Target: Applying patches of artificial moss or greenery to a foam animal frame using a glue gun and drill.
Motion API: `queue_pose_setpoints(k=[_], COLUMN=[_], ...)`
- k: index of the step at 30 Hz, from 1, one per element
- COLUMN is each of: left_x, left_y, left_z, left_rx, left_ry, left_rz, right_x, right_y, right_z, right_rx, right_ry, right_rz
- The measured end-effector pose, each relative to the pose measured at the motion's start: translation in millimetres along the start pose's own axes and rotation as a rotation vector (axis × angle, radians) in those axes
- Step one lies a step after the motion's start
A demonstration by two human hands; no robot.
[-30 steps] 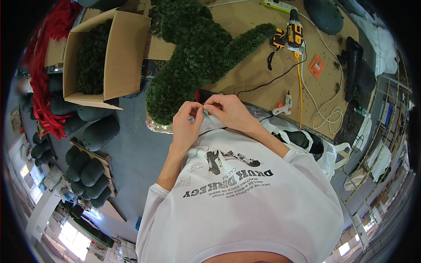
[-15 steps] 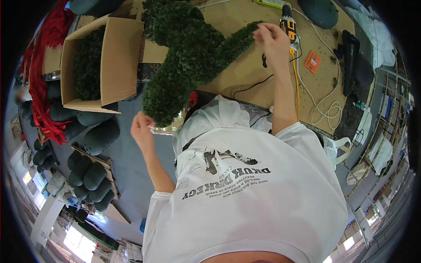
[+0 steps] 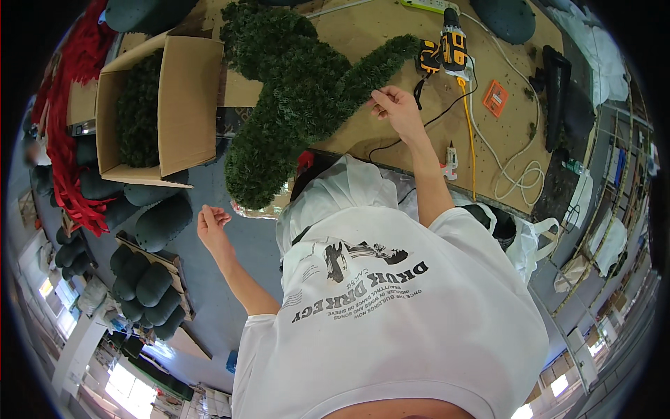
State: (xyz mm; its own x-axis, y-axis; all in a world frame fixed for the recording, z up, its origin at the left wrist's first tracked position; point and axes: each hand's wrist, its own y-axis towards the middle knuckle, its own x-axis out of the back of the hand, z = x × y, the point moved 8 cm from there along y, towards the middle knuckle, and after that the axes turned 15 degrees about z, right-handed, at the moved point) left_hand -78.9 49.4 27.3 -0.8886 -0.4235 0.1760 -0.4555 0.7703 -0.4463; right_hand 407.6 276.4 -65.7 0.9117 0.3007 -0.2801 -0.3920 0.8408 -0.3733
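Observation:
A large green garland-covered shape [image 3: 293, 98] lies on the brown worktable [image 3: 391, 28], with its lower end hanging over the front edge. My right hand [image 3: 395, 109] is stretched out over the table and touches the edge of one green arm of the shape with its fingertips. My left hand [image 3: 211, 221] hangs out to the left over the grey floor, fingers loosely curled and holding nothing I can see. A white plastic bag [image 3: 335, 192] sits against my white shirt below the table edge.
A yellow-and-black cordless drill [image 3: 450, 49] lies on the table past my right hand, beside black and white cables [image 3: 502, 174] and an orange card [image 3: 495, 98]. An open cardboard box [image 3: 164, 105] holds green garland. Red garland [image 3: 70, 140] and dark green padded forms [image 3: 150, 279] fill the left.
My hands were together at my chest, then parted. The right hand reached far up the table and has now drawn back to the green arm; the left hand swung down to the left.

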Motion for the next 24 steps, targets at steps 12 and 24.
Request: queue_pose_setpoints(k=[12, 24], left_x=[-5.7, 16.1], left_y=[6.6, 50.1], left_z=[19.0, 167.9], left_rx=[0.034, 0.487], left_ry=[-0.016, -0.382], left_rz=[0.042, 0.073], right_x=[35.4, -54.8], right_y=[-49.3, -3.8], right_z=[-49.4, 96.2], right_rx=[-0.081, -0.120], right_ry=[0.275, -0.410], right_rz=[0.023, 0.341])
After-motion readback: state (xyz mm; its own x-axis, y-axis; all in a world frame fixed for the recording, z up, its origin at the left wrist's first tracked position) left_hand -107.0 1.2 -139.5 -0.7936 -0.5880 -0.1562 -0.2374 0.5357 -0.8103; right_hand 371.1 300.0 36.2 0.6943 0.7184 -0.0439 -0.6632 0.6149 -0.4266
